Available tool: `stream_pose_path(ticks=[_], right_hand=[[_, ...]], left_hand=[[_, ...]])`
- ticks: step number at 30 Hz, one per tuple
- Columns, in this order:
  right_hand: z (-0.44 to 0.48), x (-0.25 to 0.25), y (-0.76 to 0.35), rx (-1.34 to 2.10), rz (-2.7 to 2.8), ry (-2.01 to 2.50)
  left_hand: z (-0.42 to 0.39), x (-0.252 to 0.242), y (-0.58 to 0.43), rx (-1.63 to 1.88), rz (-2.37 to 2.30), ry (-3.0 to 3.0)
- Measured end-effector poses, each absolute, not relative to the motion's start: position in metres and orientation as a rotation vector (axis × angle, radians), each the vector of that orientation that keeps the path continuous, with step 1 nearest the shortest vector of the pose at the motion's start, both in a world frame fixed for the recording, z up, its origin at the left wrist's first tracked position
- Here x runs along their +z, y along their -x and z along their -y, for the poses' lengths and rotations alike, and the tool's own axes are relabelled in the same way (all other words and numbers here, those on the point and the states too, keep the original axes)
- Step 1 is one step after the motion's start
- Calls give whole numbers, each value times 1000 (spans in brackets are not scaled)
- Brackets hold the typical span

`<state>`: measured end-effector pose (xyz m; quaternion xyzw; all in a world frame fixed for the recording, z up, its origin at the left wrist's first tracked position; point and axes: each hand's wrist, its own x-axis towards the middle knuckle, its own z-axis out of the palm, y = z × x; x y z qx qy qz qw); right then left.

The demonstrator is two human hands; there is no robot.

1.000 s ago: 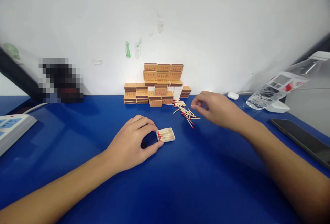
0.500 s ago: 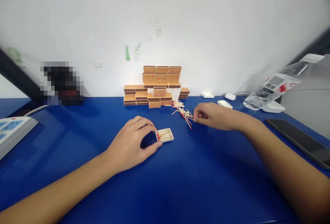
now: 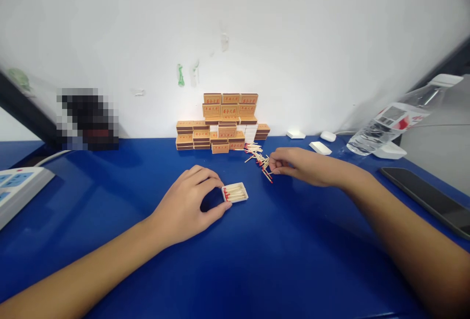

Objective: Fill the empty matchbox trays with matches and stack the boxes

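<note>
My left hand (image 3: 187,206) rests on the blue table (image 3: 235,260), thumb and fingers pinching the left end of a small white matchbox tray (image 3: 235,192) that holds several red-tipped matches. My right hand (image 3: 297,165) lies further back to the right, fingertips pinched at the edge of a loose pile of matches (image 3: 259,157). Whether a match sits between those fingers is too small to make out. Behind the pile, a stack of orange matchboxes (image 3: 223,123) stands against the white wall.
A white power strip (image 3: 16,187) lies at the left edge. At right are a tilted plastic water bottle (image 3: 392,123), a dark phone (image 3: 429,199), small white items (image 3: 319,147) and a white earbud case (image 3: 328,136) near the wall.
My right hand came down from above the table onto the match pile and its fingers closed into a pinch. My left hand stayed on the tray.
</note>
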<state>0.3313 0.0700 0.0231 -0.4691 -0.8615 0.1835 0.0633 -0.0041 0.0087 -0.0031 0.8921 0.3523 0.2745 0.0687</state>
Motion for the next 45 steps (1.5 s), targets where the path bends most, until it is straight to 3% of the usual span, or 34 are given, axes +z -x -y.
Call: stream_pose_path(ticks=[11, 35, 45], right_hand=[[-68, 26, -323, 625, 2613, 1178], [-36, 32, -280, 629, 2515, 1269], [-6, 17, -233, 165, 2631, 1124]], left_hand=[[-8, -3, 3, 831, -1053, -2691], [-9, -3, 4, 817, -1052, -2692], [-7, -3, 2, 815, -1046, -2701]])
